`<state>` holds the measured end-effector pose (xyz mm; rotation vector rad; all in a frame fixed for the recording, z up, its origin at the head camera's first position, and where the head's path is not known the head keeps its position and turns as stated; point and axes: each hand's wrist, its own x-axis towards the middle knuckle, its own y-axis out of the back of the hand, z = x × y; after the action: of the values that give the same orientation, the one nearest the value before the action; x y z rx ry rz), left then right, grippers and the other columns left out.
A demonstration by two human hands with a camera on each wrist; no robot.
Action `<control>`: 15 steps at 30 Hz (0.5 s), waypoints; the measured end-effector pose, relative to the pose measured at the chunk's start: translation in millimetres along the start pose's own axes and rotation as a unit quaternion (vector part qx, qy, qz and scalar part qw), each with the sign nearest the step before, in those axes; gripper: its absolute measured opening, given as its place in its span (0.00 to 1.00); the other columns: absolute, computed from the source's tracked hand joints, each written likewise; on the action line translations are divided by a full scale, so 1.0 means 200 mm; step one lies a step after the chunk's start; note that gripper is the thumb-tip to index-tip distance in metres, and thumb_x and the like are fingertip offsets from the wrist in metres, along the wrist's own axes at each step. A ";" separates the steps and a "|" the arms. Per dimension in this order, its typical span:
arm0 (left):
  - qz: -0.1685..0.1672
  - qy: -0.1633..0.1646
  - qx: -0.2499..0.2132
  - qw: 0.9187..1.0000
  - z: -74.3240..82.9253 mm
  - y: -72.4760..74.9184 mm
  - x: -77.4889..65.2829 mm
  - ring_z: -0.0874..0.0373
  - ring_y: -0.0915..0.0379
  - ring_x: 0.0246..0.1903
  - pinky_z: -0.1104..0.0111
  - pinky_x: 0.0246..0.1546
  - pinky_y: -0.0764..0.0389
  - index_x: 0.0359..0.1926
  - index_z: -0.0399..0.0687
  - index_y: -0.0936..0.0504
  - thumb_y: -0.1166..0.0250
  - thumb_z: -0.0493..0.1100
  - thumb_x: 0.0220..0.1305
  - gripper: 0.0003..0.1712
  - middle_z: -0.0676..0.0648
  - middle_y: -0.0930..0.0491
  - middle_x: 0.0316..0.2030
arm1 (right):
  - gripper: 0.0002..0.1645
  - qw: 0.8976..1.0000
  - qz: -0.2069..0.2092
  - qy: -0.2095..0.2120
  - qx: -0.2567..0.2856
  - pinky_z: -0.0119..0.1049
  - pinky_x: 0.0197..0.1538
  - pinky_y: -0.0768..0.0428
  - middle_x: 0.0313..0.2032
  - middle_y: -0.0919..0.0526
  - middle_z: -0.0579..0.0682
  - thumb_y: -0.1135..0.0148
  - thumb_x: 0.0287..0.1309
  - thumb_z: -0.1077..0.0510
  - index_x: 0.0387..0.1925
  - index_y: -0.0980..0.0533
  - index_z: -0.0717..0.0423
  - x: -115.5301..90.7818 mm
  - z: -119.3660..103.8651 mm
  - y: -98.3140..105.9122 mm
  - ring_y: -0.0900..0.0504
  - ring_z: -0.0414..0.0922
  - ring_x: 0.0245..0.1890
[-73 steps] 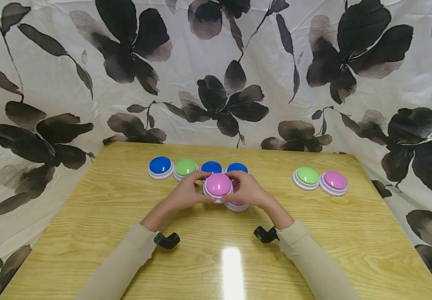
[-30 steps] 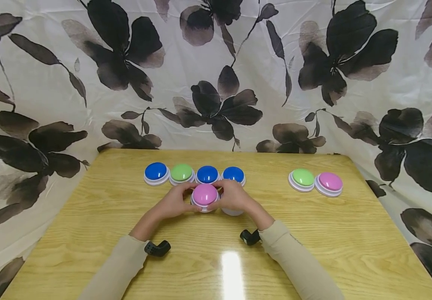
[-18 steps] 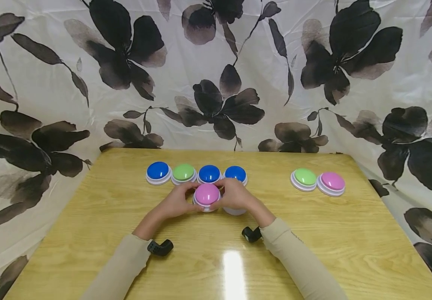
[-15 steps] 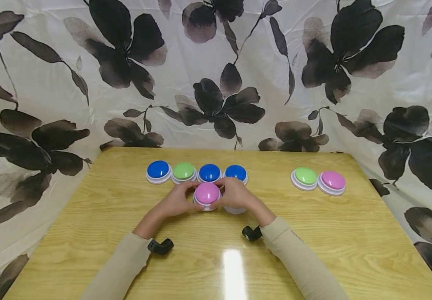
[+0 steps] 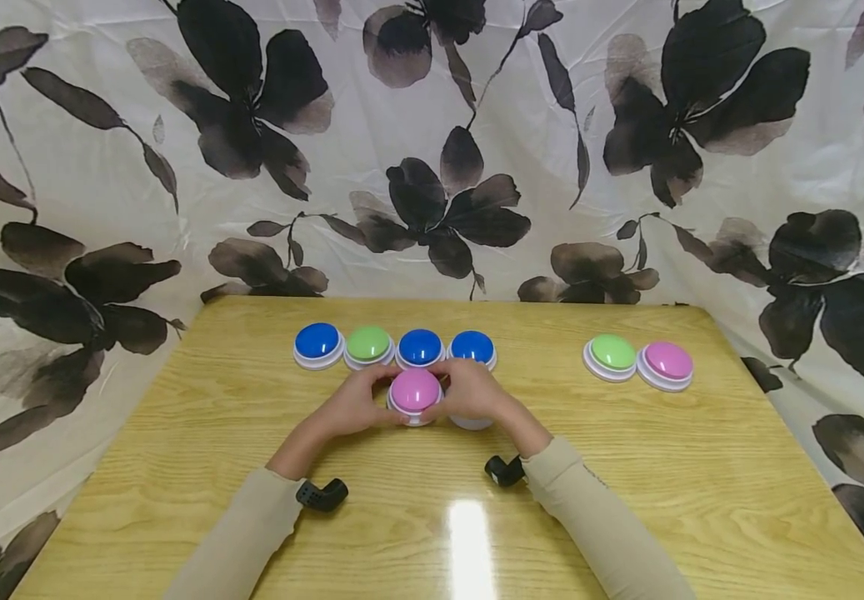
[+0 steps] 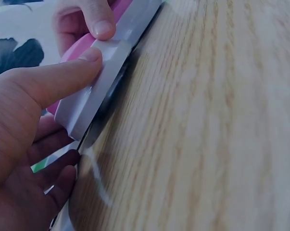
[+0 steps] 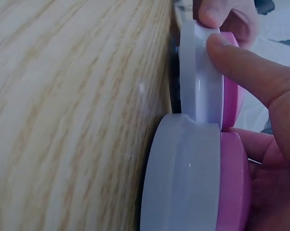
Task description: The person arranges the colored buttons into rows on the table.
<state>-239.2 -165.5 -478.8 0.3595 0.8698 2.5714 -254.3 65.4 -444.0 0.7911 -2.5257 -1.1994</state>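
Note:
A pink push button [image 5: 414,390] with a white base is held between both hands in the head view, dome facing up. My left hand [image 5: 352,403] grips its left side, thumb on the near rim. On the opposite side my right hand [image 5: 474,390] grips it, with the two thumbs close together. Beneath the right hand stands a second pink button [image 7: 235,180], mostly hidden from the head camera, its base against the held one in the right wrist view. Dark underside shows below the held button; whether it touches the wooden table [image 5: 402,517] I cannot tell.
Behind the hands runs a row: a blue button [image 5: 317,341], a green button [image 5: 367,343] and two more blue ones. Farther right, another green button [image 5: 613,352] adjoins a pink button [image 5: 666,362]. A floral cloth [image 5: 432,108] hangs behind the table.
Both hands have carried the pink button leftward and down, from partly covering the second pink button to a place beside it. Over the last half second they have hardly moved.

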 end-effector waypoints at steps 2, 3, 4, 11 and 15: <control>0.000 -0.002 0.001 1.000 0.00 0.00 0.00 0.55 0.29 0.57 0.60 0.61 0.31 0.61 0.44 0.25 0.19 0.51 0.44 0.43 0.50 0.23 0.55 | 0.41 1.000 0.001 -0.003 -0.005 0.33 0.45 0.23 0.42 0.17 0.40 0.19 0.37 0.43 0.55 0.22 0.52 0.00 0.00 0.00 0.22 0.37 0.40; 0.000 -0.001 0.002 1.000 0.00 0.00 0.00 0.55 0.29 0.57 0.60 0.61 0.31 0.61 0.44 0.25 0.19 0.51 0.44 0.43 0.50 0.23 0.55 | 0.41 1.000 0.002 -0.005 -0.007 0.33 0.45 0.23 0.42 0.17 0.40 0.19 0.37 0.42 0.55 0.22 0.52 0.00 0.00 0.00 0.22 0.37 0.40; -0.001 0.002 0.003 1.000 0.00 0.00 0.00 0.55 0.29 0.57 0.60 0.61 0.31 0.61 0.44 0.25 0.19 0.51 0.44 0.43 0.50 0.23 0.55 | 0.41 1.000 0.001 -0.008 -0.010 0.33 0.46 0.24 0.42 0.17 0.40 0.19 0.37 0.42 0.55 0.22 0.51 0.00 0.00 0.00 0.22 0.37 0.40; -0.004 0.010 0.011 1.000 0.01 0.00 0.00 0.55 0.31 0.59 0.60 0.62 0.32 0.62 0.45 0.26 0.19 0.51 0.44 0.43 0.50 0.24 0.56 | 0.43 1.000 0.004 -0.011 -0.029 0.37 0.49 0.25 0.44 0.17 0.41 0.20 0.36 0.38 0.56 0.22 0.50 0.00 0.00 -0.01 0.21 0.41 0.44; -0.008 0.012 0.017 1.000 0.01 0.00 0.00 0.54 0.31 0.59 0.59 0.62 0.32 0.62 0.45 0.26 0.20 0.52 0.44 0.44 0.49 0.24 0.57 | 0.43 1.000 0.005 -0.009 -0.029 0.40 0.51 0.26 0.43 0.17 0.40 0.20 0.36 0.38 0.55 0.21 0.50 0.00 0.01 -0.01 0.21 0.42 0.44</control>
<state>-238.4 -164.5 -477.2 0.3303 0.9210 2.5539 -254.6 65.3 -447.0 0.7556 -2.4942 -1.2772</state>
